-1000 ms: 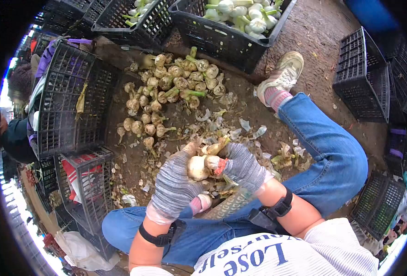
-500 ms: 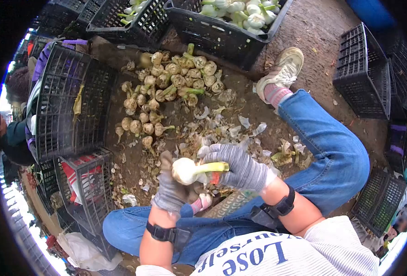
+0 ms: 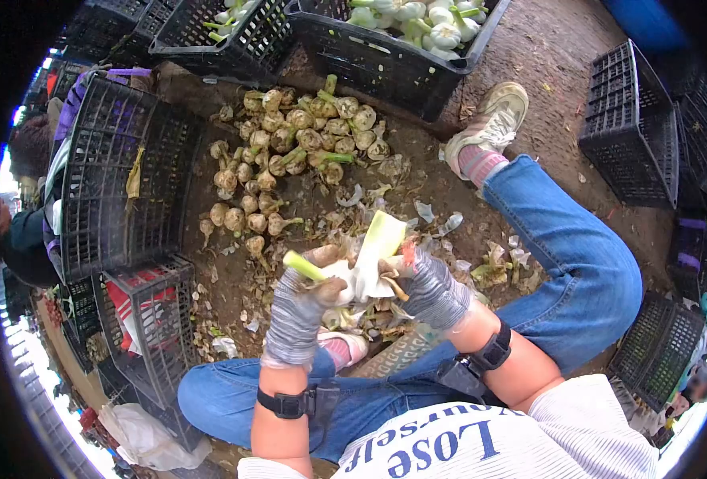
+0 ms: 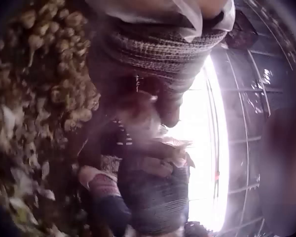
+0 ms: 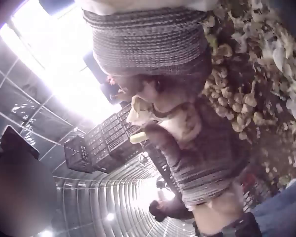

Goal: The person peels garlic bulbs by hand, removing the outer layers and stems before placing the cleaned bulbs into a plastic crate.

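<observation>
Since the earlier frame the garlic bulb (image 3: 341, 294) has turned, its green stem (image 3: 303, 265) now pointing far left rather than right, and a pale leaf strip (image 3: 380, 243) stands up on the bulb's right. Biggest first: we have a black crate (image 3: 369, 60) at the far side with white bulbs inside, then a pile of dirty bulbs (image 3: 309, 140) on the ground at far left of centre, beyond the hands. Both hands are gloved, close together in the near middle. Our left hand (image 3: 293, 319) grips the bulb, thumb on its side; our right hand (image 3: 441, 295) pinches the leaf strip, though we can't tell how each fingertip lies. The bulb is between the hands, above the ground. We judge it light and firm, easy to hold by its round body, with the stem bendier and likely a bit slick. The strip looks soft and limp; we'd take it low, near the bulb, since its thin edges could tear. Smallest, papery scraps (image 3: 424, 211) lie beyond the hands, probably brittle, nearly weightless.
</observation>
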Demonstrator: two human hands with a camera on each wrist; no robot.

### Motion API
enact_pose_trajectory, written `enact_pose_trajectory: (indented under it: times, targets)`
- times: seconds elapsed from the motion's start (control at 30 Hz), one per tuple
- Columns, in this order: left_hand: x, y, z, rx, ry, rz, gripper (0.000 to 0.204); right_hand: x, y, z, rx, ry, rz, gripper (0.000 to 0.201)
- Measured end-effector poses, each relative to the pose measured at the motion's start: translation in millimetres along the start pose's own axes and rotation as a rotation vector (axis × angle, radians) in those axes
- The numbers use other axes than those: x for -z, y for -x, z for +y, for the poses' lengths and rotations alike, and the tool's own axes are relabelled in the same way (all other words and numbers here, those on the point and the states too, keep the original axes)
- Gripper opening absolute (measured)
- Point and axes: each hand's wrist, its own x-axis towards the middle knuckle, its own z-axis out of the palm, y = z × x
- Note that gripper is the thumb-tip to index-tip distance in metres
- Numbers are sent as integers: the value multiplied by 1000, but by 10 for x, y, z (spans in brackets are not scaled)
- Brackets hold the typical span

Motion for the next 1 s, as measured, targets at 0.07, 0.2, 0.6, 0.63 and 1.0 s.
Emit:
enact_pose_trajectory:
  times: [0.07, 0.2, 0.6, 0.63, 1.0]
  targets:
    - [-89, 59, 162, -88, -228, 125, 35, -24, -2, -29, 28, -109, -51, 40]
    - [152, 29, 245, -277, -134, 29, 20, -76, 25, -142, 136, -292, 11, 34]
    - [270, -49, -121, -212, 789, 98, 48, -240, 116, -393, 717, 961, 88, 48]
    - [216, -38, -99, -211, 788, 98, 48, -247, 85, -327, 792, 1288, 106, 51]
    - [69, 61, -227, 49, 442, 143, 40, -296, 13, -272, 767, 733, 174, 24]
